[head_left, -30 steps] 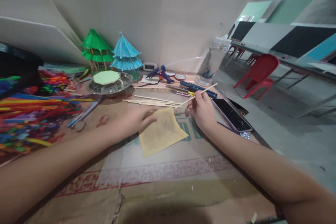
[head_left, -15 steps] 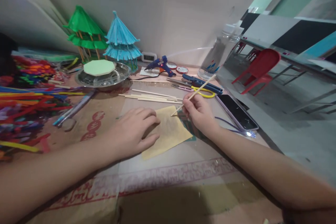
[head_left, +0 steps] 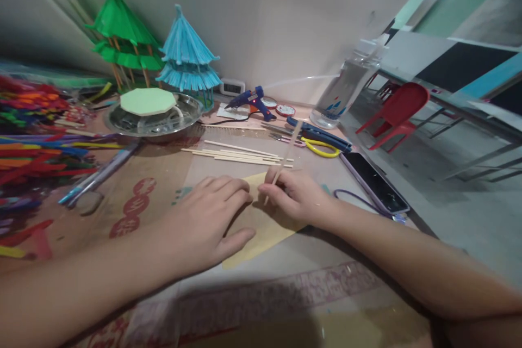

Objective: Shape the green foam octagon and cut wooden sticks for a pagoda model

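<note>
My right hand (head_left: 291, 193) pinches a thin wooden stick (head_left: 292, 144) that slants upward, its lower end over a yellow-brown sheet that looks like sandpaper (head_left: 261, 236). The stick is slightly blurred. My left hand (head_left: 216, 212) lies palm down on the sheet's left part, thumb apart from the fingers, holding nothing. Several more wooden sticks (head_left: 240, 156) lie in a loose bundle just beyond both hands. A greyish dark patch showed on the sheet's middle a moment ago; my hands and shadow cover much of it now.
Behind lie a blue glue gun (head_left: 252, 102), yellow-handled scissors (head_left: 322, 147), a water bottle (head_left: 345, 87) and a phone (head_left: 375, 182). At back left stand green (head_left: 122, 32) and blue (head_left: 187, 49) tiered models and a metal dish (head_left: 153, 133). Colourful pipe cleaners (head_left: 36, 160) spread left.
My right hand has moved left and nearer to me with the stick, which stands steeper. My left hand stays on the sheet, slightly lower in view. The camera has shifted a little.
</note>
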Demonstrator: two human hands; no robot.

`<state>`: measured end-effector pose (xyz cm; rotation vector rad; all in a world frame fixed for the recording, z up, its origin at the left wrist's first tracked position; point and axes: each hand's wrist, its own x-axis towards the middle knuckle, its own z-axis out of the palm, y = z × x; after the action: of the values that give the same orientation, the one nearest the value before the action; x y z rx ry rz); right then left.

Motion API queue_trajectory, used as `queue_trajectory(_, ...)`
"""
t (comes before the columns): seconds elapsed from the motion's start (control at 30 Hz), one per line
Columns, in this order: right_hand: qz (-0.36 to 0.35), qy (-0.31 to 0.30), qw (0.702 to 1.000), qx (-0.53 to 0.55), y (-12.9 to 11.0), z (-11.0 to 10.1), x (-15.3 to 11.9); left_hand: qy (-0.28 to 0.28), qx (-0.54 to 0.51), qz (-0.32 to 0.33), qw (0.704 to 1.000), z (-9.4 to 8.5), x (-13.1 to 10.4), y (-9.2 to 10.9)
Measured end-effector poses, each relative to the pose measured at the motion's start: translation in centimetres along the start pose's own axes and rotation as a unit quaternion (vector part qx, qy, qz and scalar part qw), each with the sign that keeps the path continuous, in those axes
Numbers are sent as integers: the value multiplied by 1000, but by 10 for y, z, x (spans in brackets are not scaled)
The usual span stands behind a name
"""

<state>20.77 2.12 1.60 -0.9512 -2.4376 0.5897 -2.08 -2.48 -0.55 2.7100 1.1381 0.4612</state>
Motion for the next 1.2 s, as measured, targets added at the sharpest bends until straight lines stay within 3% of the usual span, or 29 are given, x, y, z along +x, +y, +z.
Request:
queue_trajectory(0.13, 10, 36, 997, -64, 2, 1, -4, -4, 12, 0, 1000, 1, 2, 1)
queue_trajectory(0.3, -13, 5, 1000, -26, -5, 3, -8, -1, 23, 18, 1000, 2, 3, -1)
queue_trajectory(0.4, 21, 23, 998, -48, -8, 2, -11, 5, 20, 13, 1000, 3, 2, -2)
queue_trajectory(0.53, -10, -31, 999, -2, -12, 3, -13, 4, 6, 30, 1000, 3, 2, -3)
queue_trajectory(0.6, -26, -21, 999, -17, -13, 3, -13, 0, 9, 23, 1000, 3, 2, -3)
queue_trajectory(0.7, 15, 10, 999, -49, -16, 5, -14, 2, 8, 15, 1000, 3, 2, -2)
queue_trajectory(0.83, -13, -28, 999, 16, -21, 10, -12, 0, 0, 25, 1000, 2, 2, -1)
queue_trajectory(0.9, -3, -5, 1000, 17, -19, 12, -10, -4, 3, 16, 1000, 2, 2, -1)
queue_trajectory(0.97, 53, 39, 997, 50, -14, 12, -8, -3, -3, 13, 1000, 1, 3, -3)
queue_trajectory(1.03, 126, 71, 971, 188, -10, 12, -8, 9, -33, 16, 999, 0, 4, -4)
queue_trajectory(1.13, 193, 51, 865, 460, -10, 14, -7, 48, -99, 18, 994, -2, 7, -6)
queue_trajectory(1.2, 201, 14, 804, 560, -12, 17, -4, 84, -129, 26, 988, -3, 8, -6)
